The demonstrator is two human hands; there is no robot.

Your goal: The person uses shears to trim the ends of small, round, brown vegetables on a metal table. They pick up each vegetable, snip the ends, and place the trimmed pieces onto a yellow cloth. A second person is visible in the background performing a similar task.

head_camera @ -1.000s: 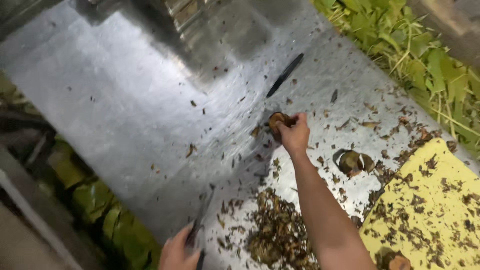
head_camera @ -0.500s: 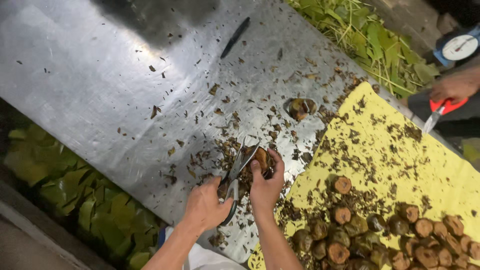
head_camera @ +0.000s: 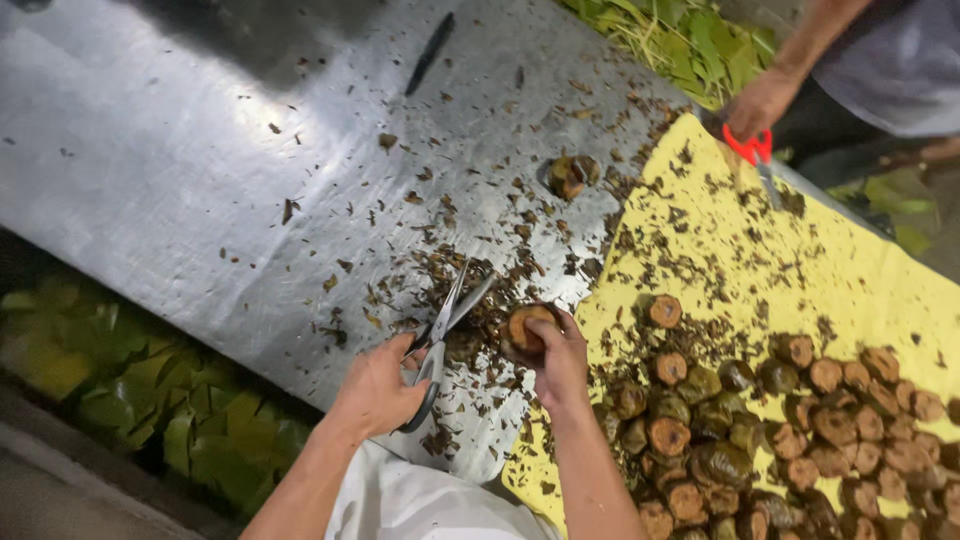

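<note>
**A:** Where does the piece sit from your scissors?

**B:** Your right hand (head_camera: 558, 362) is closed around a round brown trimmed stub (head_camera: 525, 330), cut face up, held just above the metal tabletop (head_camera: 180, 150) near the edge of the yellow sheet (head_camera: 830, 270). Your left hand (head_camera: 378, 385) is wrapped through the handles of the scissors (head_camera: 447, 325), whose blades stand parted.

**A:** And which way do they lie?

**B:** The scissors' long axis runs up and to the right, away from your left hand, tips ending just left of the stub and slightly above it, near but not touching. The stub lies to the right of the blades, so your right hand is the nearer one.

**A:** Anything close by?

**B:** Dark leaf trimmings (head_camera: 470, 270) under the blades, a heap of similar stubs (head_camera: 760, 430) on the sheet, and another person's hand (head_camera: 760, 100) with red-handled scissors (head_camera: 752, 150) at the far corner.
</note>
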